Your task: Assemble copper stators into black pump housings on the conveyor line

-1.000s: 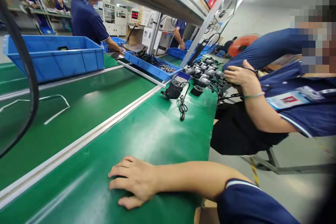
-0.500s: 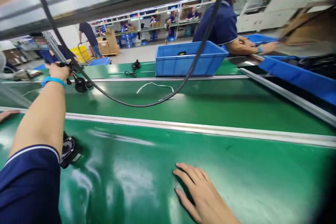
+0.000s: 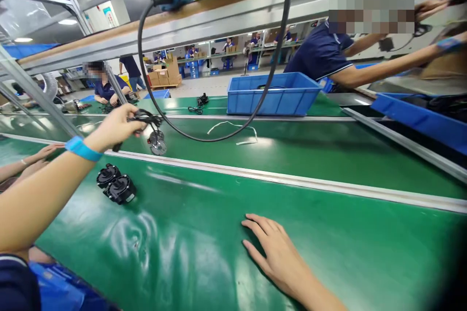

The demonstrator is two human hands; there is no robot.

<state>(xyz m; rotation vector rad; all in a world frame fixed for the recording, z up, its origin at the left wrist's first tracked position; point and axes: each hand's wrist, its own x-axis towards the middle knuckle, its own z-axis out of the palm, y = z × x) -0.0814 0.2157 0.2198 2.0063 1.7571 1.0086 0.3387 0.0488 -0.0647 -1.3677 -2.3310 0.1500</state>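
My left hand [image 3: 126, 124], with a blue band at the wrist, is closed on a bundled black cable [image 3: 146, 116]. A round metallic and black part [image 3: 157, 142] hangs beneath the cable, over the white rail. My right hand [image 3: 268, 243] rests on the green surface [image 3: 197, 228] at the lower middle, fingers apart and holding nothing. Two black motor-like parts [image 3: 118, 187] sit side by side on the green surface, below my left hand. A thin white strip [image 3: 233, 124] lies on the green belt behind the rail.
A black cable [image 3: 215, 140] loops down in front. Behind stand a blue bin [image 3: 270, 97] and a small black part [image 3: 202, 100]. Another blue bin [image 3: 419, 116] is at right. Another person's hands [image 3: 44, 155] rest at left; a person in navy [image 3: 317, 53] reaches right.
My left hand has drawn back toward me and to the right with the cable and hanging part. The view has shifted, showing both black parts. The person at right has raised their arms.
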